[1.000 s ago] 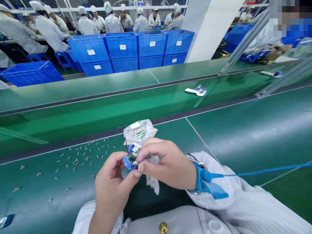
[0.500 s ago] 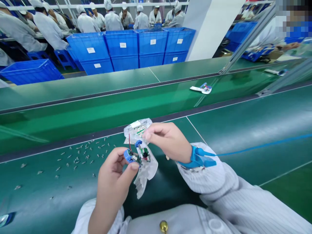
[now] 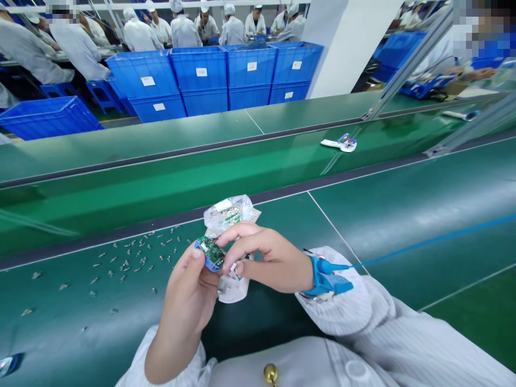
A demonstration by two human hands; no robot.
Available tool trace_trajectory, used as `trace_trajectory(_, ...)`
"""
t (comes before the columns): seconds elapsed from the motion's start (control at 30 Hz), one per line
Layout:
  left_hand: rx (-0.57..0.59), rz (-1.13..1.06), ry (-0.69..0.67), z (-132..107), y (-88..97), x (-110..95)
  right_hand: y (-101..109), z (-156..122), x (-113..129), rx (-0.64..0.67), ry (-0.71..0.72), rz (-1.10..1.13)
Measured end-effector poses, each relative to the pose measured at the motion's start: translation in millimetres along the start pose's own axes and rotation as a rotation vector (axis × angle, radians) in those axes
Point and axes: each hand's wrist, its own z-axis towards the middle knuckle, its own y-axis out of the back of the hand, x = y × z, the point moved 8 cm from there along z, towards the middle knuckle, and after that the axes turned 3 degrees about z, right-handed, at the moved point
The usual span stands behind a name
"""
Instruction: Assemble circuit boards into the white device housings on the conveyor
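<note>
My left hand point(image 3: 187, 301) grips a green circuit board with a blue rim point(image 3: 211, 253). My right hand point(image 3: 266, 263) curls its fingers narrow beside it, holding what I can't tell — tiny silver metal parts point(image 3: 129, 263) lie scattered on the green desk point(image 3: 60, 290).

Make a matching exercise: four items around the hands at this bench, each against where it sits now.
Items:
1. green circuit board
2. clear plastic bag
3. blue wrist strap
4. small metal parts

Places:
A. around the wrist of the right hand
B. scattered on the green conveyor belt, left of the hands
C. held in the left hand
D. crumpled behind and under the hands

Pairs: 1-C, 2-D, 3-A, 4-B
</note>
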Motion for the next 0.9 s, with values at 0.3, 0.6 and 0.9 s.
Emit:
trace_trajectory(0.3,-0.042,0.090,-0.019,1.1,2.4,-3.3,-1.2,-4.3,-4.0,-0.110,-0.008,-0.044)
trace_trajectory(0.6,-0.052,0.602,-0.213,-21.8,-2.1,-22.8,12.5,10.9,15.9,-0.087,-0.042,-0.102)
trace_trajectory(0.9,0.021,0.642,-0.294,-33.7,-9.2,-30.2,0.9,15.0,39.3,0.092,0.109,-0.288)
